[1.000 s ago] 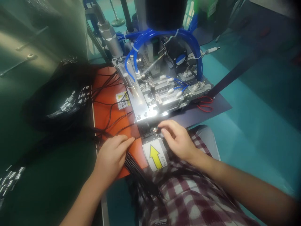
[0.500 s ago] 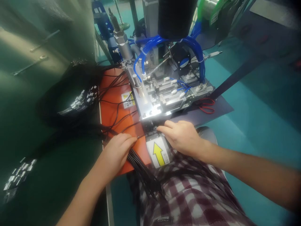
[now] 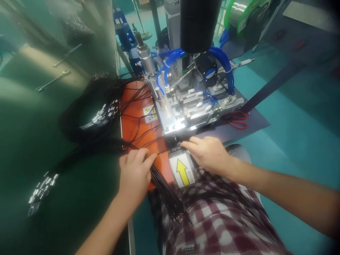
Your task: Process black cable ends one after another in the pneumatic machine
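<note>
A thin black cable (image 3: 166,152) stretches between my hands over the feed track (image 3: 175,148) at the machine's front edge. My left hand (image 3: 136,170) is closed on it at the left, above the orange plate (image 3: 132,122). My right hand (image 3: 208,154) pinches its other end beside the track, the fingertips partly hiding it. A bundle of black cables (image 3: 167,193) runs from beneath my left hand down onto my lap. Just below the track sits a white label with a yellow arrow (image 3: 182,171). Behind stands the metal machine (image 3: 183,106) with blue air tubes (image 3: 225,63).
Coiled black cables with shiny ends (image 3: 103,113) lie on the dark green table (image 3: 87,198) at left, near a wrench (image 3: 53,80). Several cables cross the orange plate. Red-handled scissors (image 3: 239,120) rest right of the machine; a green wire spool (image 3: 236,17) is above.
The view has shifted, so the scene sits a little further right. My left hand's fingers have curled and lifted slightly; my right hand stays at the track.
</note>
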